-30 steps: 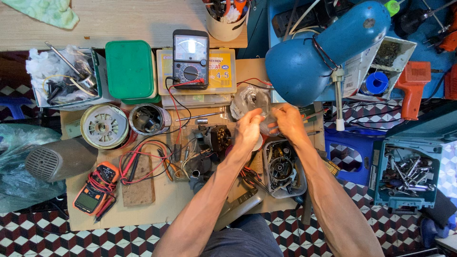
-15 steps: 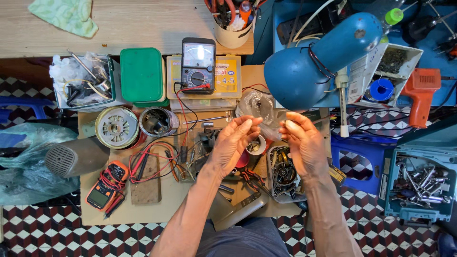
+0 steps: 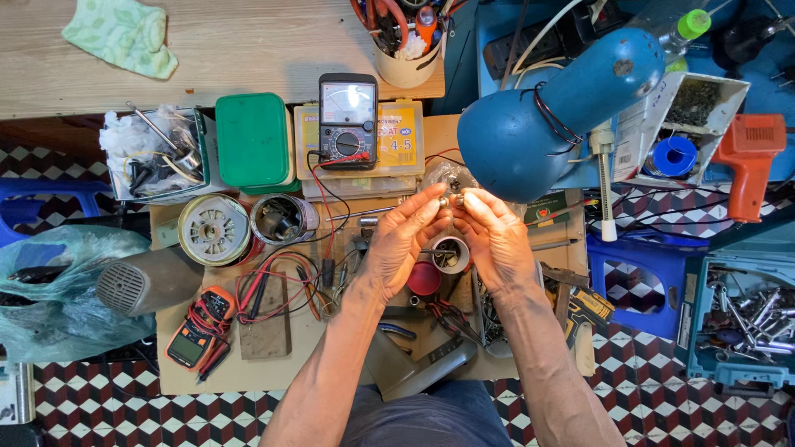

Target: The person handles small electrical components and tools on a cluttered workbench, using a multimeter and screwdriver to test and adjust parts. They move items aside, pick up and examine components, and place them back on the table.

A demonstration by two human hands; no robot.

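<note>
My left hand (image 3: 403, 242) and my right hand (image 3: 494, 237) are raised together over the middle of the cluttered workbench (image 3: 273, 364). Their fingertips meet on a small metal part (image 3: 451, 199), pinched between both hands under the blue desk lamp (image 3: 546, 116). Below the hands stand a small open tin (image 3: 451, 253) and a red round cap (image 3: 424, 279). A clear plastic bag (image 3: 451, 174) lies just beyond the fingertips.
An analog multimeter (image 3: 348, 121) with red and black leads sits on a yellow box. A green box (image 3: 252, 141), a metal rotor disc (image 3: 214, 229), an orange digital meter (image 3: 199, 329), an orange drill (image 3: 749, 157) and a tray of bolts (image 3: 741, 319) surround the bench.
My hands have come back together and lifted; the fingertips now pinch the small metal part, where half a second ago they were apart over the tin.
</note>
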